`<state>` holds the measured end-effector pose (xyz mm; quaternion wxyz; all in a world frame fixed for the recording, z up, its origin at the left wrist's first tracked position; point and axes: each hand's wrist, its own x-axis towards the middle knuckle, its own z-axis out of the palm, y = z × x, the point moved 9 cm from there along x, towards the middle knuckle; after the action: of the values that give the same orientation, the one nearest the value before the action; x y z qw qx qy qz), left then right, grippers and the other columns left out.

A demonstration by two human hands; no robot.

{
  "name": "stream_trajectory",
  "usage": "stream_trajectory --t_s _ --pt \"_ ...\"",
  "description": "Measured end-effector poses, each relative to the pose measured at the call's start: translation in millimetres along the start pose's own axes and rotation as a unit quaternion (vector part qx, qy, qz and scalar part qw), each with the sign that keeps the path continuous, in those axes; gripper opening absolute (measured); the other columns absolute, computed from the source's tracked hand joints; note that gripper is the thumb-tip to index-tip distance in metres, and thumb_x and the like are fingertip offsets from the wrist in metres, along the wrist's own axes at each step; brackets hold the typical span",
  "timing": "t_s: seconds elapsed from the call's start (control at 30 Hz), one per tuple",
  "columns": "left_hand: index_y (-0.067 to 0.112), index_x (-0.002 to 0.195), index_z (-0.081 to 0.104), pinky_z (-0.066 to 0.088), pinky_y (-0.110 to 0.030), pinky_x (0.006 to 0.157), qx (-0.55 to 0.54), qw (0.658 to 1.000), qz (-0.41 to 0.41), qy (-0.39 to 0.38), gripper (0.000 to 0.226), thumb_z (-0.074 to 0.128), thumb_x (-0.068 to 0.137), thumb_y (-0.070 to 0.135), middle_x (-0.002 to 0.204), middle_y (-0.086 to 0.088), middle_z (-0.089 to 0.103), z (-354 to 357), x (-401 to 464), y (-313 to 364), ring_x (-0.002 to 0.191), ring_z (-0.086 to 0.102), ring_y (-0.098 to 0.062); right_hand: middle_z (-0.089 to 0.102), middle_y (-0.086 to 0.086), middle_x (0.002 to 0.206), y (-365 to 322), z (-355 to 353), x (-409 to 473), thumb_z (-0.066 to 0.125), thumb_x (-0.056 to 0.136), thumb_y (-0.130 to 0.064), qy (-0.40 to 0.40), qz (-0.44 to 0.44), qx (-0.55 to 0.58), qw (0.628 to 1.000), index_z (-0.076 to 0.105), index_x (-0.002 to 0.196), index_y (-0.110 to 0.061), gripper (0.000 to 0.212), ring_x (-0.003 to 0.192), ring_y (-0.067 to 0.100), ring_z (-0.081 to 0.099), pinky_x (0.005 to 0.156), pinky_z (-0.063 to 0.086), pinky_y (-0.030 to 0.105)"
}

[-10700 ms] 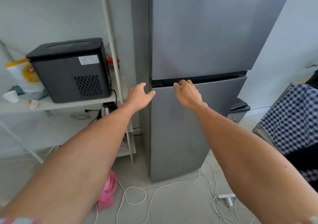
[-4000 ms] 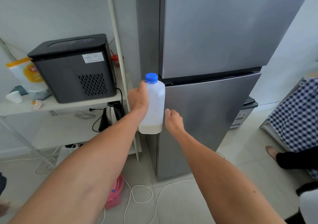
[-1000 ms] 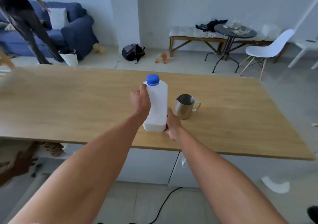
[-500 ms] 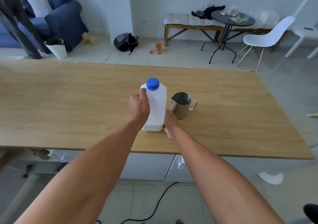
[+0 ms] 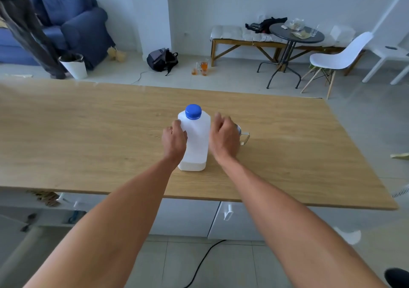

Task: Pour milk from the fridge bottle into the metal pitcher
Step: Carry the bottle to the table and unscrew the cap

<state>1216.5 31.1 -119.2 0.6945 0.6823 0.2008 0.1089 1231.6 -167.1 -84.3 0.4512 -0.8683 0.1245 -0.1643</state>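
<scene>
Fingers of your left hand (image 5: 174, 141) curl round the milk bottle (image 5: 194, 141), upright on the surface (image 5: 88, 132); your right hand (image 5: 223, 137) hovers loosely curled, holding nothing, masking the metal pitcher (image 5: 243, 135). Blue cap (image 5: 193, 111) on: reaching blind could topple that pitcher.

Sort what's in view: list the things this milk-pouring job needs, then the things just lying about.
Needed: milk bottle, its blue cap, metal pitcher, left hand, right hand.

Lying about: backpack, white bin, white chair, floor glasses.
</scene>
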Motion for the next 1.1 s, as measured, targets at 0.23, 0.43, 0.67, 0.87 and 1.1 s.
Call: stream_trajectory --t_s 0.23,0.43,0.67,0.87,1.1 --pt "0.027 0.048 0.027 0.021 -0.036 0.055 -0.002 1.000 0.001 -0.012 0.042 0.035 0.088 0.028 0.049 0.009 0.029 2.9 -1.2 -5.0 0.051 0.022 -0.015 0.050 -0.003 0.070 -92.3 15.6 6.2 0.039 0.088 -0.083 -0.049 -0.237 -0.242 0.939 0.052 0.081 -0.017 0.068 0.061 0.027 0.052 0.056 0.029 0.033" --pt "0.023 0.058 0.022 0.019 -0.032 0.051 -0.005 1.000 0.008 0.003 0.035 0.032 0.091 0.022 0.053 0.006 0.027 2.0 -0.3 -5.3 0.051 0.020 -0.013 0.039 -0.003 0.056 -101.9 31.7 5.9 0.038 0.096 -0.077 -0.059 -0.251 -0.336 0.906 0.045 0.063 -0.018 0.068 0.052 0.024 0.046 0.047 0.017 0.030" --pt "0.016 0.063 0.026 0.025 -0.037 0.057 0.015 0.999 0.006 0.043 0.021 0.032 0.079 0.028 0.067 -0.009 0.032 -1.0 0.7 -2.8 0.067 0.027 -0.022 0.036 -0.003 0.047 -105.8 35.6 19.0 0.044 0.097 -0.067 -0.106 -0.326 -0.296 0.892 0.033 0.050 -0.017 0.070 0.039 0.016 0.030 0.046 0.017 0.028" --pt "0.016 0.061 0.025 0.023 -0.033 0.052 -0.004 0.998 0.011 0.059 0.028 0.032 0.088 0.018 0.061 -0.004 0.029 0.2 5.7 -5.1 0.061 0.023 -0.019 0.028 -0.005 0.044 -103.2 43.3 24.8 0.054 0.096 -0.062 -0.134 -0.343 -0.240 0.898 0.026 0.050 -0.017 0.070 0.038 0.014 0.024 0.047 0.015 0.027" --pt "0.026 0.038 0.033 0.025 -0.033 0.053 -0.029 0.996 -0.013 0.077 0.058 0.034 0.094 0.013 0.044 0.015 0.028 3.6 9.5 -12.5 0.058 0.025 -0.017 0.025 -0.006 0.043 -104.5 48.7 29.4 0.058 0.093 -0.058 -0.150 -0.367 -0.218 0.892 0.024 0.050 -0.018 0.068 0.039 0.013 0.021 0.046 0.016 0.026"
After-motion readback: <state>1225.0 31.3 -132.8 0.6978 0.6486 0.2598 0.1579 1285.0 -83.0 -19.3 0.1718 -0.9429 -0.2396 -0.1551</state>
